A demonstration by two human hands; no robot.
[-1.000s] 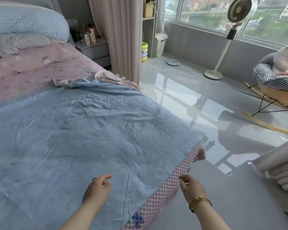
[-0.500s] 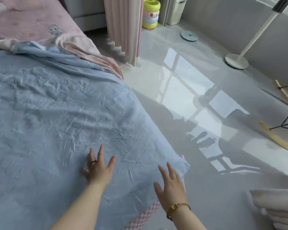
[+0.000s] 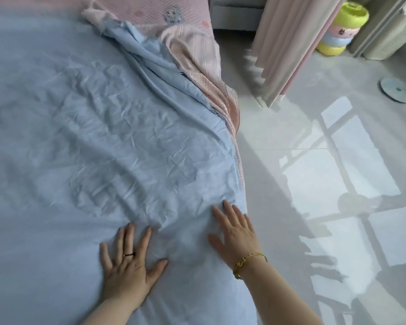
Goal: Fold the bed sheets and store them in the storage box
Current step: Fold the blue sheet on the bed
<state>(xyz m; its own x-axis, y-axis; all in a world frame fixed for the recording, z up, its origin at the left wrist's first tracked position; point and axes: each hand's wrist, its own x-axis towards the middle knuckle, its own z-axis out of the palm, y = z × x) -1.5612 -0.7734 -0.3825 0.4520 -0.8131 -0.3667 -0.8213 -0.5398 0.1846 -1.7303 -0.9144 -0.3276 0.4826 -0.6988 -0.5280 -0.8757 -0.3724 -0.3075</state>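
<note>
Sheet [image 3: 103, 137] beneath left hand [image 3: 127, 266] — (right hand [image 3: 237, 233])

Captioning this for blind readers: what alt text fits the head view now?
A left hand and a right hand rest flat, fingers spread, on a wrinkled pale blue bed sheet near the bed's edge. Bunched pink striped cloth lies beyond it, beside a glossy grey floor and a pink curtain.

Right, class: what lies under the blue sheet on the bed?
A pink checked cover peeks out from under the blue sheet along the bed's edge. How far it runs beneath is hidden. The left hand and right hand lie flat on top.
</note>
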